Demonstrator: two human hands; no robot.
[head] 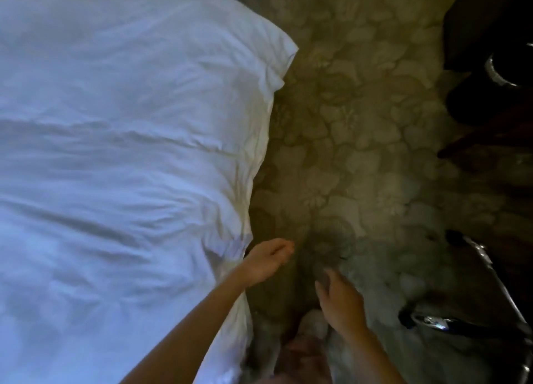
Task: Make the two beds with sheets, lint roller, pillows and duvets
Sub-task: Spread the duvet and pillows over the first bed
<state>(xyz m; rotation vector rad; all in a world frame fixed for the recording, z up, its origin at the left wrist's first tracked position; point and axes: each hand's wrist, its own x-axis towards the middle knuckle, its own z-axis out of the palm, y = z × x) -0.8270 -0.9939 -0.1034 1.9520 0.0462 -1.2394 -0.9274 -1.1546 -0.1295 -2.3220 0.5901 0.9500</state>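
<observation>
- Head view, looking down: the left hand (266, 261) hangs just off the bed's side, fingers loosely curled with the tips drawn towards the thumb, and nothing shows in its grip.
- The right hand (339, 297) is beside it, slightly nearer the body, over the floor. Its fingers are relaxed and a little spread, and it's holding nothing. It's motion-blurred, so the finer finger detail can't be made out.
- The two hands are apart, with a strip of floor showing between them, and neither one touches the bedding.
- The white duvet (115, 167) is spread over the bed to the left of both hands. It's rumpled with soft creases, and its side edge drops down just beside the left wrist.
- The duvet's far corner (288, 52) sticks out well ahead of the left hand.
- A leaf-patterned carpet (360, 124) runs under and ahead of both hands.
- To the right of the right hand there's a black and chrome frame (432, 321) on the carpet. What it belongs to can't be told.
- Far ahead and to the right stands dark furniture (490, 23), deep in shadow.
- Below the right hand there's a pale blurred shape (314, 323) on the floor, too smeared to name.
</observation>
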